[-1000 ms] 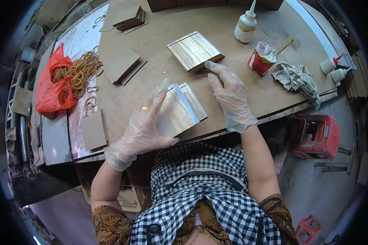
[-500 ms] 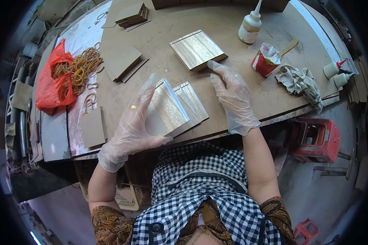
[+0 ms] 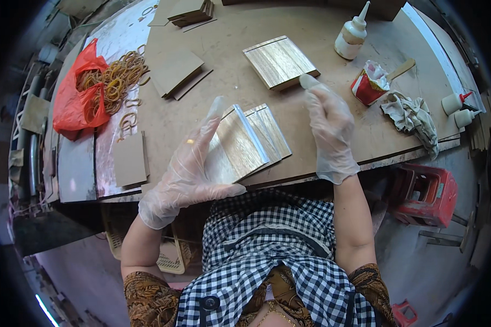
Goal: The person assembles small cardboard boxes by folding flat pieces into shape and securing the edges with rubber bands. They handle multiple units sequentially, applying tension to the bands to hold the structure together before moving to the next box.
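1. On the near side of the wood-grain block [image 3: 281, 62], the person wears a black-and-white checked apron [image 3: 273, 231].
2. Near-left of the block, the gloved left hand [image 3: 188, 163] has its thumb and fingers spread wide around the left side of the upper wood-grain panel [image 3: 237, 144]. Whether they press on it, I cannot tell.
3. That panel overlaps a lower wood-grain panel [image 3: 277, 132]; both lie nearer than the block.
4. The right hand [image 3: 333, 122], also gloved, is near-right of the block and well apart from the left hand. One finger points at the block's near right corner, the others curl in; whether the tip touches, I cannot tell.
5. Right of the block are a crumpled rag [image 3: 412, 117], two small white bottles [image 3: 451, 102] and a red-and-white cup [image 3: 368, 86] with a stick [image 3: 402, 70] in it.
6. Left of the block, rubber bands [image 3: 120, 76] spill from a red plastic bag [image 3: 79, 109]; brown boards [image 3: 177, 68] lie between bag and block.
7. Beyond the block, a white squeeze bottle [image 3: 349, 41] stands to its right and a stack of brown boards [image 3: 192, 11] lies to its left.
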Motion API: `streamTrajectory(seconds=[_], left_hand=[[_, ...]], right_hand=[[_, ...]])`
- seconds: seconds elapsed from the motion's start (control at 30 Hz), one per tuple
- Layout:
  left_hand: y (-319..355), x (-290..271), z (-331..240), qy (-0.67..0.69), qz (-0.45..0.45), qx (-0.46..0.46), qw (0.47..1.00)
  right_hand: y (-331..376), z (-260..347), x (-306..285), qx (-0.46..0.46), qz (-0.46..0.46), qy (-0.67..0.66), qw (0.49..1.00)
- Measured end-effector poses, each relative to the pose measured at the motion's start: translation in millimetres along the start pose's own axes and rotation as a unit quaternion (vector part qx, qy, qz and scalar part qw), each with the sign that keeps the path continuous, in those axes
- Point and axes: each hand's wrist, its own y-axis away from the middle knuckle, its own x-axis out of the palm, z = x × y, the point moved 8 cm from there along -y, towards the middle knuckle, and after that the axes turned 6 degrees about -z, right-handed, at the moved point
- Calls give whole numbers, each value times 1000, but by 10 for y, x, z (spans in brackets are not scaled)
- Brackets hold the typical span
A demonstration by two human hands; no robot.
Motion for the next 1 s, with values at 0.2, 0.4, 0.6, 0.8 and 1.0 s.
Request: streamTrajectory(seconds=[0.2, 0.4, 0.6, 0.8, 1.0], left_hand=[[12, -94, -45, 11, -29, -73, 997], [89, 14, -24, 160, -29, -118, 980], [147, 36, -29, 245, -38, -144, 958], [177, 23, -106, 37, -84, -25, 995], [124, 29, -100, 0, -89, 32, 996]], right_hand=[[409, 422, -165, 19, 70, -106, 992], [964, 745, 356, 409, 233, -447, 761], [995, 693, 351, 432, 186, -463, 752], [1245, 724, 395, 444, 154, -471, 747], [1347, 873, 454, 469, 100, -512, 713]])
